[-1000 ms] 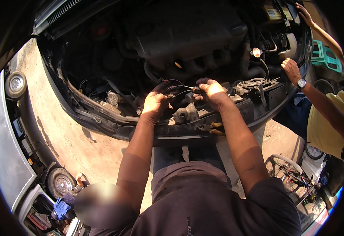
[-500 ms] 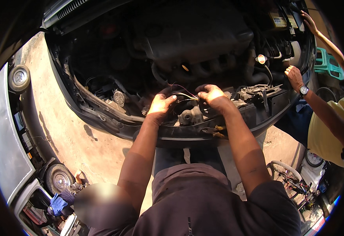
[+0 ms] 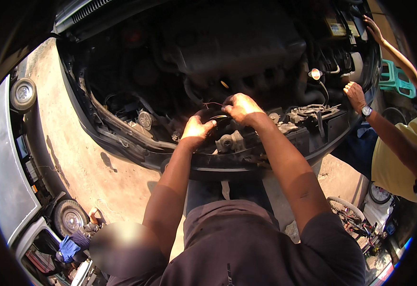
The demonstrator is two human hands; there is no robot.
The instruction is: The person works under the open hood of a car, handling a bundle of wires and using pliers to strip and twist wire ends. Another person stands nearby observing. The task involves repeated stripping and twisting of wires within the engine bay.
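Observation:
At the front of an open engine bay, thin wires (image 3: 219, 116) stretch between my two hands. My left hand (image 3: 198, 130) is closed on their left end, thumb raised and fingertips in shadow. Just to the right and slightly farther in, my right hand (image 3: 243, 109) bends over the wires with its fingers pinched together; their tips are partly hidden in the dark. A thin reddish wire (image 3: 212, 103) curves up beyond my fingers. Below my hands sits a round-faced grey metal part (image 3: 227, 142) behind the bumper edge.
The dark engine cover (image 3: 237, 52) fills the far middle. On the right a person's watch-wearing hand (image 3: 356, 95) rests at the bay's edge, by a green plastic stool (image 3: 398, 80). A bicycle (image 3: 349, 214) stands lower right; a grey vehicle (image 3: 8, 162) is at the left.
My right hand has moved left and farther in, closing over the wires near my left hand. Less of the pale wire shows. My left hand has barely moved.

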